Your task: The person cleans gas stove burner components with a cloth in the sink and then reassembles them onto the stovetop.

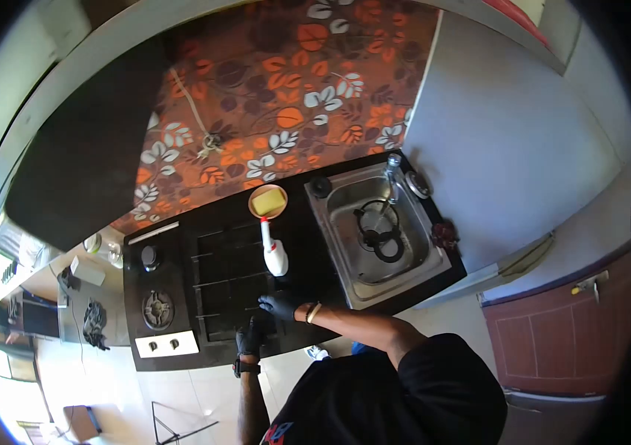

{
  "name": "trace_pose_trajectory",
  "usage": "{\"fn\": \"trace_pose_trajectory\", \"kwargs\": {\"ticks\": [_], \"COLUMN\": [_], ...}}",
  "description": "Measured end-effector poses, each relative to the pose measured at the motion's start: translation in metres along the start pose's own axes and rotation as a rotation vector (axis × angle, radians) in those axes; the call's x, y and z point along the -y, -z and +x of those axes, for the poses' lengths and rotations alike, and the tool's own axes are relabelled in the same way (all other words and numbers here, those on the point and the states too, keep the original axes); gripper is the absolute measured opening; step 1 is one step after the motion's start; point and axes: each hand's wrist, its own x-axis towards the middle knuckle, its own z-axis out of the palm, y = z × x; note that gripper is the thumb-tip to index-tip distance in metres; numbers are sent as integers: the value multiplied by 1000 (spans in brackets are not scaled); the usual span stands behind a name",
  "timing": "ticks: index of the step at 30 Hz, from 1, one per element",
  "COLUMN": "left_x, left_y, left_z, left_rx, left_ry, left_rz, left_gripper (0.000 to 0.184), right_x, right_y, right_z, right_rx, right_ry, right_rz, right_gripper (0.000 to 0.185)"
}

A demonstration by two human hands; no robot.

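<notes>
Over the dark frame, two gloved hands work close together

At the front right part of the dark frame (230,281), set into or lying on the black countertop (306,278) (which of the two, I cannot tell), the right hand (279,305) and left hand (250,340) are near each other. The step in hand looks like close handwork on this corner. The right hand's fingers are loosely extended, with nothing visible in them, though their undersides are hidden. The left hand sits nearer the front edge; black glove against black surface, I cannot tell how far its fingers are open or whether they have hold of anything. Any next move at this spot, I judge, calls for steady fingers and care around the white bottle (276,259) just beyond the right hand.

That bottle stands with its red tip toward the wall; its contents do not show. Behind it, a round dish (259,190) holds a yellow sponge (269,202). To the right, the steel sink (330,236) contains black ring-shaped pieces (388,259), some overlapping, beneath the tap (392,166); a thin stream of water seems to fall among them. Left of the frame are a burner (157,308) and a white knob panel (145,346).
</notes>
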Motion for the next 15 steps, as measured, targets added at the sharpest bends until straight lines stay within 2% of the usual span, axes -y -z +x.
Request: {"fn": "trace_pose_trajectory", "kwargs": {"ticks": [4, 7, 8, 11, 13, 15], "left_x": [-14, -10, -8, -15, -44, -53], "left_y": [-42, -76, -90, -136, -180, -222], "left_z": [-3, 12, 19, 21, 6, 2], "left_rx": [97, 170, 187, 198, 153, 200], "left_ry": [26, -122, -120, -93, -51, -71], "left_rz": [-9, 17, -8, -34, 11, -4], "left_gripper": [31, 29, 29, 27, 28, 26], "right_x": [-18, -32, -50, -111, -175, -204], "right_y": [70, 145, 165, 226, 249, 279], "right_z": [-48, -92, -106, -153, -176, -190], "right_rx": [-149, -341, -436, -474, -506, -438], "right_ry": [-28, -144, -118, -388, -650, -782], "right_rz": [36, -2, 28, -87, 190, -119], "right_gripper": [22, 23, 22, 22, 21, 21]}}
